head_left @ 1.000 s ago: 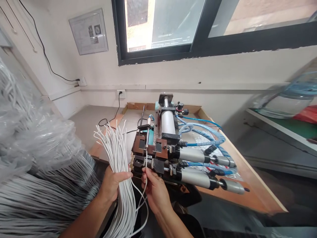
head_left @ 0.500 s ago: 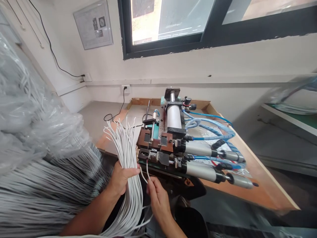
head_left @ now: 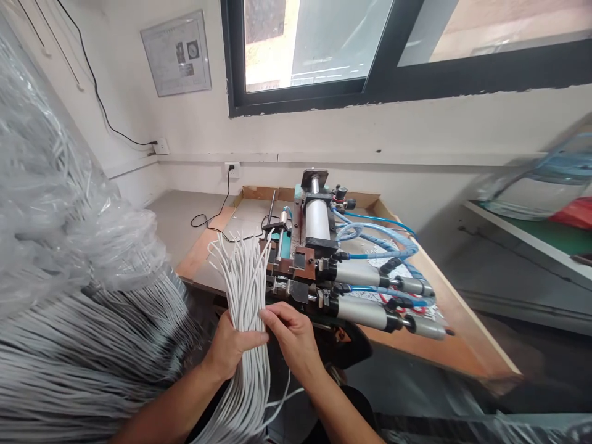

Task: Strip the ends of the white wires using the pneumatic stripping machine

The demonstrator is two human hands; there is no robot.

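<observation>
A thick bundle of thin white cables stands upright in my left hand, which is closed round its middle with the thumb across the front. The loose upper ends fan out, and the lower lengths hang down toward my lap. At the bundle's right edge, my right hand is closed in a pinch on a white cable, its fingertips against the other strands. Just behind the bundle sits a pneumatic machine with silver cylinders and brown clamp blocks; the cable tops hide part of its left side.
Blue air hoses loop over the machine's right side. It stands in a wood-edged tray holding white scraps. Grey cables under clear plastic sheeting fill the left. A shelf juts out at right, below a window.
My right hand has moved up and left from the machine's front to the bundle's edge. The single cable whose tip was at the machine is away from it. The view has shifted slightly.
</observation>
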